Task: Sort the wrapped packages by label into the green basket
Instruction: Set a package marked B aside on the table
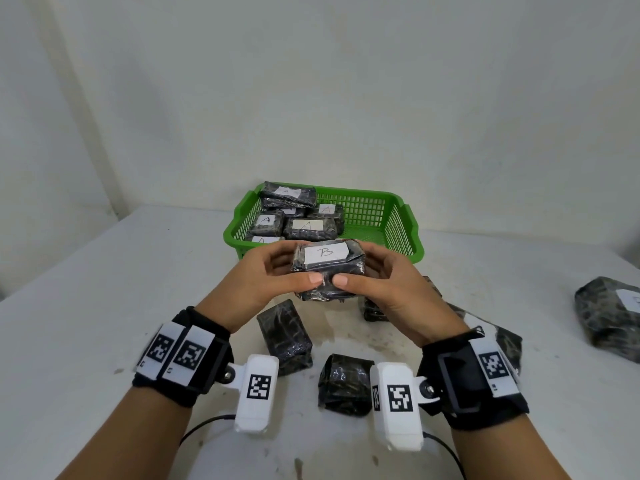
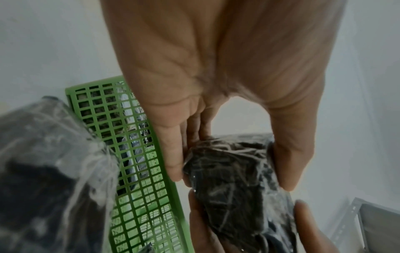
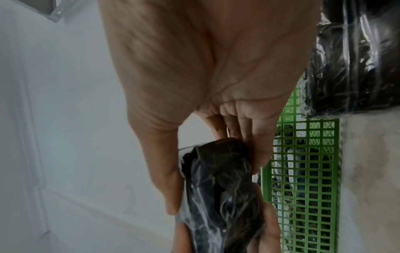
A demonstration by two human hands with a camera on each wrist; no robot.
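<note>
Both hands hold one black wrapped package [image 1: 327, 268] with a white label marked B, lifted above the table just in front of the green basket [image 1: 401, 223]. My left hand [image 1: 277, 275] grips its left end, thumb on the near side. My right hand [image 1: 381, 275] grips the right end the same way. In the left wrist view the package [image 2: 229, 172] sits between fingers and thumb of my left hand [image 2: 227, 171]. The right wrist view shows the package [image 3: 220, 188] in my right hand [image 3: 216, 179]. Several packages labelled A [image 1: 308, 226] fill the basket's left half; its right half holds none.
Loose black packages lie on the white table: one [image 1: 284, 336] under my left wrist, one [image 1: 344, 382] near the front, others [image 1: 502, 337] under my right wrist, and one [image 1: 609, 313] at the far right edge. A white wall stands behind the basket.
</note>
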